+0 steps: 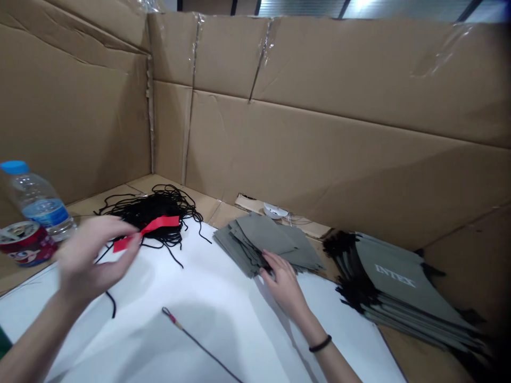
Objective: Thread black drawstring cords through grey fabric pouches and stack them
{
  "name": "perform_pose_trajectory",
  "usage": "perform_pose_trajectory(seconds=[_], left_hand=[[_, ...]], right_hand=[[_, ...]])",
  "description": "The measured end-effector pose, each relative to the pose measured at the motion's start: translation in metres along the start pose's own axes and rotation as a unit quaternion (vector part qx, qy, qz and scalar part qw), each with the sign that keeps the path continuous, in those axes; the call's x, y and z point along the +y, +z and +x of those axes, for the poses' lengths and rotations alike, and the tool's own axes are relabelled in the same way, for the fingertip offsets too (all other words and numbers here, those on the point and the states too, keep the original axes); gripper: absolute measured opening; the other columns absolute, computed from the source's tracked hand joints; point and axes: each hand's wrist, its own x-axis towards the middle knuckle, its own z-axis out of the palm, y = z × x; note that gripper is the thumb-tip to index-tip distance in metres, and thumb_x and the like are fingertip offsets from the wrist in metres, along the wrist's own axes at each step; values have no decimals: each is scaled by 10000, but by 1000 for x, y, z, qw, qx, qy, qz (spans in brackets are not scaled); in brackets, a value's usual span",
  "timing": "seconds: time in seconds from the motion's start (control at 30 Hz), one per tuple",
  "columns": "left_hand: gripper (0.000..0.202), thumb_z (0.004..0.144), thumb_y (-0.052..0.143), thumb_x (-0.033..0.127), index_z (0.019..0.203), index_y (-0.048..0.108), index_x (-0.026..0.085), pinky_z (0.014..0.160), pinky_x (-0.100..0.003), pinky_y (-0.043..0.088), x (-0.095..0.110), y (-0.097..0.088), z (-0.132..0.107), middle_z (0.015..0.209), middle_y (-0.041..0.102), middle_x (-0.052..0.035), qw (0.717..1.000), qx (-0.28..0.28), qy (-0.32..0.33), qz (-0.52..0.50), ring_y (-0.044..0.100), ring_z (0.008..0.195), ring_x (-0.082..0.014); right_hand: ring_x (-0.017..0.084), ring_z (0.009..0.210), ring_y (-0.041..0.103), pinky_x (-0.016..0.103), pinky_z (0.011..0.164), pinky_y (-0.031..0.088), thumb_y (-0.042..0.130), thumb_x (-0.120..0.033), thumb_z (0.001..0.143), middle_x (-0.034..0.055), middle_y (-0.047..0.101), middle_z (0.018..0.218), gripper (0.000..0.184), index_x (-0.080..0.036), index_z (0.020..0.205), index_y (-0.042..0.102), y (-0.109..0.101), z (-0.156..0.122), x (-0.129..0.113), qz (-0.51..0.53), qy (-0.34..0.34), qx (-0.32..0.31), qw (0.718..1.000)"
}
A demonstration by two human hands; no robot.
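My left hand hovers over the white sheet, its fingers pinched round a black cord close to a red strip that ties a tangled bundle of black cords. My right hand lies on the near edge of a fanned pile of plain grey fabric pieces, fingers curled onto the pieces. A thin dark rod with a red-wrapped end lies on the sheet between my arms.
A stack of grey bags printed INTEX with black cord fringes sits at the right. A water bottle and a red can stand at the left. Tall cardboard walls enclose the work surface. A small white round object lies behind the grey pile.
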Motion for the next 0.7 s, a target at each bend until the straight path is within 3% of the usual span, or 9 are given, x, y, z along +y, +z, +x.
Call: perform_pose_trajectory(seconds=[0.07,0.13,0.23,0.33,0.5,0.6,0.7], left_hand=[[121,796,559,223,855,665,228,741,-291,501,-2,32,6,867,714,-11,988,-148,41,-4,648,773,-177],[208,810,491,228,924,666,225,694,-266,501,-13,67,5,919,714,-17,958,-286,11,7,660,786,-178],[249,773,505,195,951,679,214,762,-289,499,-34,106,-11,1003,699,-50,928,-367,-43,42,649,945,-229],[262,788,531,235,995,687,198,832,-337,480,-46,125,-27,1032,685,-91,917,-385,-80,63,626,1012,-277],[232,812,509,219,951,690,179,812,-352,457,-50,133,-39,968,672,-99,920,-367,-135,38,620,946,-274],[179,823,493,225,822,664,174,731,-316,457,-52,135,-43,861,650,-72,926,-341,-162,-19,616,829,-229],[141,824,506,237,785,627,175,690,-286,451,-55,135,-45,800,632,-47,934,-295,-186,-77,597,759,-194]], right_hand=[[276,1228,501,497,1058,346,454,-291,836,119,548,1339,438,-159,1223,609,0,-1,3,11,-2,20,1000],[286,1242,486,503,1055,345,453,-287,826,123,531,1358,430,-148,1196,622,-2,-2,4,12,-8,32,999],[306,1254,463,513,1042,346,464,-271,812,122,509,1376,349,-154,1059,681,-5,-4,-3,8,-31,42,999],[292,1212,486,484,1014,368,468,-246,819,118,544,1324,273,-177,956,693,-4,-3,-28,32,-74,44,996],[254,1100,540,417,959,399,521,-170,772,97,615,1166,245,-201,964,671,23,20,-93,118,-125,-22,985],[231,1048,566,358,933,421,542,-149,749,83,643,1079,264,-185,972,678,55,49,-127,207,-93,-72,971],[200,865,607,315,825,463,561,-163,743,105,666,1014,278,-130,988,690,89,78,-151,287,-1,-94,953]])
